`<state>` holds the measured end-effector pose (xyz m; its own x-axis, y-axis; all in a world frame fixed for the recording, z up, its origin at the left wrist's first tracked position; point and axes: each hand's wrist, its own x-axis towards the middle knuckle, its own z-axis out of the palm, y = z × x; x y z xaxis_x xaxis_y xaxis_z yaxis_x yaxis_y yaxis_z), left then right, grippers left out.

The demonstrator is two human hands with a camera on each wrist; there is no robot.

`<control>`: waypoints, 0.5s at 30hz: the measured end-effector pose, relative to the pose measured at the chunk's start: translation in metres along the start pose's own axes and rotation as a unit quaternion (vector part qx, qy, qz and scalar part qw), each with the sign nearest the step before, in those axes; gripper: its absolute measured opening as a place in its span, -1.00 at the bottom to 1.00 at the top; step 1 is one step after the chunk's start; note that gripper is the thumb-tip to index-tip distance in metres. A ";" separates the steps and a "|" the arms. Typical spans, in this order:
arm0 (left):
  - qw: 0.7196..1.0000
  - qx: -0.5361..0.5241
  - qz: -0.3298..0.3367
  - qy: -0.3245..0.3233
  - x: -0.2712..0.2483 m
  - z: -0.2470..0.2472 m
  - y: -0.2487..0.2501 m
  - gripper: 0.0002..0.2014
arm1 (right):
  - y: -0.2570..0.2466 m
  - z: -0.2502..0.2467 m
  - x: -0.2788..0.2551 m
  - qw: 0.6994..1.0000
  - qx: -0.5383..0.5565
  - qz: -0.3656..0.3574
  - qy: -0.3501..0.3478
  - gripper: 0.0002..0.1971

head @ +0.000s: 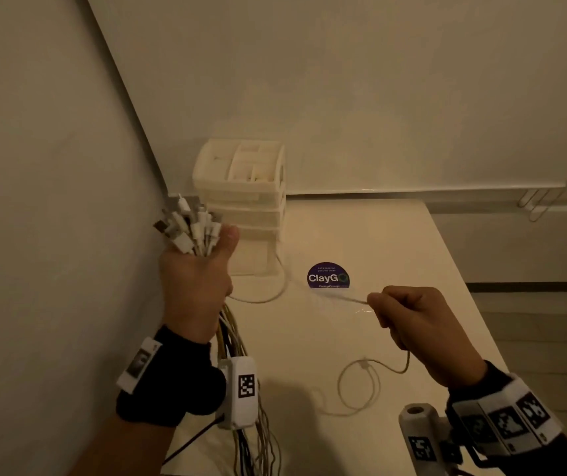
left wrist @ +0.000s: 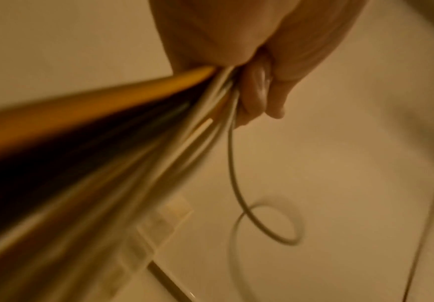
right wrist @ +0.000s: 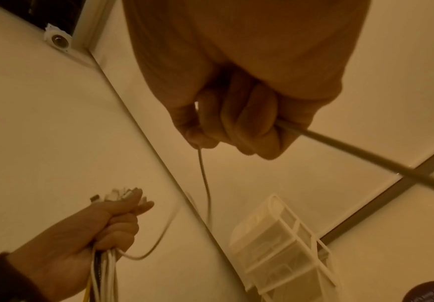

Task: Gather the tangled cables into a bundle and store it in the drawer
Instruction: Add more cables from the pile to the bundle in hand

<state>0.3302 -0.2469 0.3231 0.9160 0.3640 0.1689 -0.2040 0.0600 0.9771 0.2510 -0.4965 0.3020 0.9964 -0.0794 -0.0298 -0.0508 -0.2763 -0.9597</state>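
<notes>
My left hand (head: 199, 269) is raised at the left and grips a thick bundle of cables (head: 189, 228), their white plugs sticking up above the fist and the strands hanging down past the wrist (left wrist: 159, 143). The same hand and bundle show low in the right wrist view (right wrist: 112, 220). My right hand (head: 409, 314) is curled round a single pale cable (head: 330, 297) that runs left in a slack curve to the bundle; its free tail loops on the table (head: 357, 386). A small white drawer unit (head: 244, 201) stands in the back corner, its drawers closed.
The white table (head: 395, 242) meets a wall on the left and one behind. A round purple sticker (head: 328, 276) lies on it in front of the drawer unit. The table's right edge drops off to the floor.
</notes>
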 end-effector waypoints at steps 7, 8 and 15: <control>0.947 0.050 -0.003 -0.317 -0.062 0.043 -0.001 -0.74 | -0.024 0.014 0.015 0.997 0.070 -0.027 -0.021 -0.55; 0.942 0.059 0.001 -0.330 -0.068 0.048 -0.003 -0.75 | -0.028 0.016 0.017 0.994 0.096 -0.033 -0.034 -0.54; 0.970 0.004 -0.004 -0.244 -0.058 0.043 -0.005 -0.93 | -0.027 0.013 0.016 0.986 0.145 -0.023 -0.079 -0.64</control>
<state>0.2932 -0.3088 0.3136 0.9722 -0.1201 0.2012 -0.1961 0.0524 0.9792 0.2696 -0.4778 0.3236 0.9964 0.0840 -0.0059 -0.0069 0.0111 -0.9999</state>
